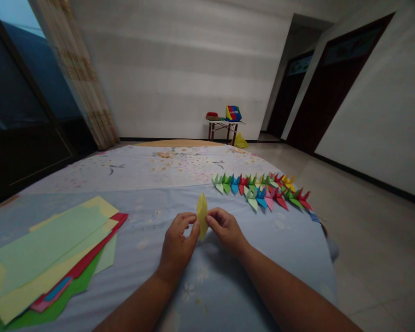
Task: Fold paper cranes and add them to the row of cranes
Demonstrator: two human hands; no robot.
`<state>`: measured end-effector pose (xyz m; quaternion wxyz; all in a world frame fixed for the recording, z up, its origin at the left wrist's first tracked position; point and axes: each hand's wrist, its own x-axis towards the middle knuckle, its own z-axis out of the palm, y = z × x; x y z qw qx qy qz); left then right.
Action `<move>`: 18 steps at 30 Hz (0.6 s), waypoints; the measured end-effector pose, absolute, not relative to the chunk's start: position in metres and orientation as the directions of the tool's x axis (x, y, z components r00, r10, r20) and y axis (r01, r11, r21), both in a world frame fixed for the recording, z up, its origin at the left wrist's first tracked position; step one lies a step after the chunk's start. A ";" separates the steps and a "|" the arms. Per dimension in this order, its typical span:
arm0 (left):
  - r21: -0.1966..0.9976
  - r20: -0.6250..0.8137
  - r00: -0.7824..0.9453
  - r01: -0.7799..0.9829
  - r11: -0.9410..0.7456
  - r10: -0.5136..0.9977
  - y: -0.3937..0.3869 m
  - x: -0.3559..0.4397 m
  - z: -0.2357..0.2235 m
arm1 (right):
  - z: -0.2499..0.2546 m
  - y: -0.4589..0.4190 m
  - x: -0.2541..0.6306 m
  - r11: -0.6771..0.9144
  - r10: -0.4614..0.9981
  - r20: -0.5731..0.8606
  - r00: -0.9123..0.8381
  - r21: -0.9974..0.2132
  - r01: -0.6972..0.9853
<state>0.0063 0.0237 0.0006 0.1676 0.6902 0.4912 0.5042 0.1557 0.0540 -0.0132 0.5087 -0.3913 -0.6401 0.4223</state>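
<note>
A yellow folded paper (202, 216), long and narrow with pointed ends, is held upright just above the table in front of me. My left hand (180, 240) pinches its left edge between thumb and fingers. On the opposite edge, the thumb and index finger of my right hand (226, 230) close on the same paper. Beyond my right hand stand rows of folded paper cranes (261, 198) in green, blue, red, pink and yellow. The fine creases of the held paper are too blurred to make out.
A loose pile of coloured paper sheets (51, 249) lies at the left. Pale blue and white flowered cloths cover the round table (148, 173). Past its far edge, a small stand (224, 122) carries a colourful box (233, 113); a yellow bag (240, 140) sits on the floor.
</note>
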 end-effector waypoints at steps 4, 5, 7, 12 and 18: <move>0.777 0.505 -0.019 0.447 -0.444 0.863 0.025 0.008 0.000 | -0.013 0.055 0.155 0.303 0.933 0.302 -0.198 -0.953 -0.023; 0.808 0.473 -0.024 0.409 -0.424 0.880 0.026 0.009 0.000 | -0.012 0.055 0.155 0.291 0.933 0.295 -0.208 -0.956 -0.048; 0.874 0.402 -0.019 0.308 -0.377 0.916 0.026 0.011 0.000 | -0.011 0.054 0.154 0.258 0.933 0.273 -0.236 -0.962 -0.095; 0.951 0.294 -0.064 0.120 -0.285 0.954 0.028 0.014 -0.006 | -0.009 0.054 0.152 0.200 0.936 0.239 -0.258 -0.965 -0.168; 0.973 0.227 -0.143 0.000 -0.230 0.963 0.030 0.016 -0.009 | -0.010 0.055 0.152 0.163 0.942 0.214 -0.260 -0.965 -0.205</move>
